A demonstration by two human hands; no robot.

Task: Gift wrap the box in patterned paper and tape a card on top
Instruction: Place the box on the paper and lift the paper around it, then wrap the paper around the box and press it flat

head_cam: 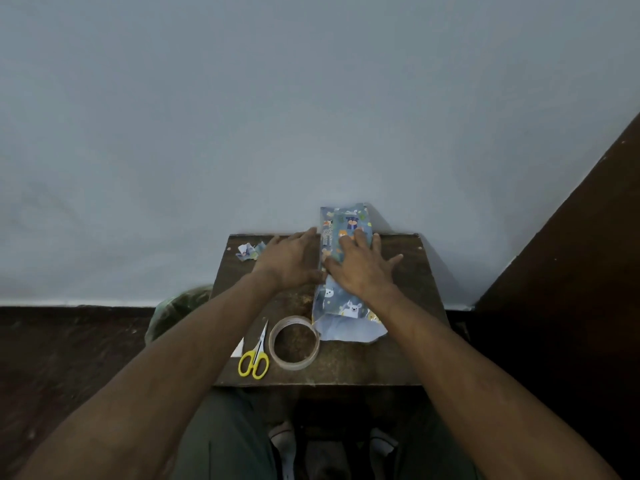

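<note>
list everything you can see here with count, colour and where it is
wrapped box: 1, blue paper with animal prints, far right part of the table, its near end still open
table: 1, dark brown wood, small, against the wall
tape roll: 1, clear, near edge of the table, just left of the paper's open end
scissors: 1, yellow handles, closed, left of the tape roll
paper scraps: a small pile, blue patterned, far left corner
white slip: 1, white, left of the scissors
left hand: flat against the box's left side
right hand: flat on top of the box
</note>
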